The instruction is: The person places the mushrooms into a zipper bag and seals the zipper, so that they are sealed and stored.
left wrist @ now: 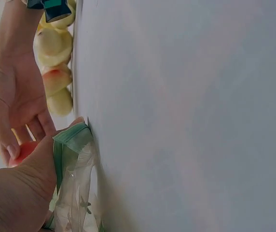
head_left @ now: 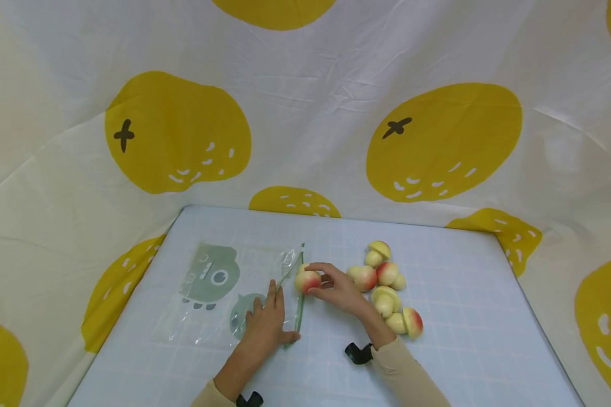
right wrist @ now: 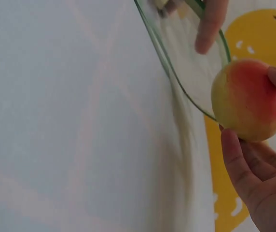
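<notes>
A clear zip bag (head_left: 219,316) with green monster prints and a green zip edge lies flat on the left half of the table. My left hand (head_left: 265,322) rests on its mouth end, fingers straight and thumb spread wide to the edge. In the right wrist view the green-rimmed mouth gapes, with one left finger (right wrist: 211,26) at it. Right at this mouth, my right hand (head_left: 338,288) pinches a toy mushroom (right wrist: 246,99) with a rounded yellow-and-red cap between thumb and fingers. Its stem is mostly hidden.
Several more yellow toy mushrooms, some with red caps (head_left: 413,322), lie clustered right of my right hand. The pale table (head_left: 468,316) reaches back to a white curtain (head_left: 305,113) printed with large yellow fruit. Black wrist mounts (head_left: 358,354) sit at both wrists.
</notes>
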Demonstrator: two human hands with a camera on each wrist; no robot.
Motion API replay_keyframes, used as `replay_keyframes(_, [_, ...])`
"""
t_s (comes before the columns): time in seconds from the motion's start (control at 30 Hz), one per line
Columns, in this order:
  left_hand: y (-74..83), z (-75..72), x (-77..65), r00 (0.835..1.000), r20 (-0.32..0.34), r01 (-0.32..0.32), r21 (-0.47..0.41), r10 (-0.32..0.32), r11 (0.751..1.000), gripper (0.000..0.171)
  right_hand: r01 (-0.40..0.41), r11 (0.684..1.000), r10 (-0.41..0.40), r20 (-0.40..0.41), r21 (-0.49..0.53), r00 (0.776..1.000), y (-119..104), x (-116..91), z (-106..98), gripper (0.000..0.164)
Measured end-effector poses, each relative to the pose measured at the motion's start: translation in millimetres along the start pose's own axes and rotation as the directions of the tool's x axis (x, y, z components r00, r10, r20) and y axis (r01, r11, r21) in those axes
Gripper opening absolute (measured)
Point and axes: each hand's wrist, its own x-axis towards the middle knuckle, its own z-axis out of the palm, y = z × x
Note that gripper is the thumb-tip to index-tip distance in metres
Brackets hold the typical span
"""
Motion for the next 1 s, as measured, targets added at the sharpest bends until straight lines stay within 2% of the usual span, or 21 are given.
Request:
replay_keyframes(0.23, [-1.4, 0.5, 0.9, 1.000, 0.004, 0.000, 0.002, 0.000, 1.000, 0.119, -0.036, 0.999, 0.036, 0.033, 0.012, 0.999, 4.8, 7.6, 10.4, 0.048])
replay_keyframes(0.37, [-1.7, 1.0, 0.9, 1.000, 0.000, -0.006, 0.009, 0.006, 1.000, 0.118, -0.035, 0.999, 0.036, 0.037, -0.027, 0.999, 7.3, 12.9, 14.0, 0.056])
replay_keyframes(0.5, [-1.6, 2.2, 0.3, 1.000, -0.014, -0.014, 0.018, 0.014, 1.000, 0.118, -0.057, 0.998, 0.057, 0.029, -0.020, 0.998, 12.0, 16.6, 17.1, 0.066])
replay_keyframes(0.63, [-0.7, 4.4, -0.7, 0.999, -0.039, -0.026, 0.022, 0.027, 0.999, 0.118, -0.081, 0.997, 0.081, -0.019, -0.003, 0.997, 28.9, 19.3, 22.9, 0.071])
replay_keyframes(0.8, [-0.3, 4.7, -2.6, 0.997, -0.060, -0.037, 0.017, 0.038, 0.999, 0.119, -0.105, 0.993, 0.099, -0.106, -0.047, 0.989, 43.0, 22.2, 27.3, 0.070])
replay_keyframes(1.0, [0.0, 3.3, -4.0, 0.996, -0.074, -0.046, 0.025, 0.047, 0.999, 0.122, -0.148, 0.985, 0.129, -0.195, -0.087, 0.972, 43.5, 24.2, 29.5, 0.048])
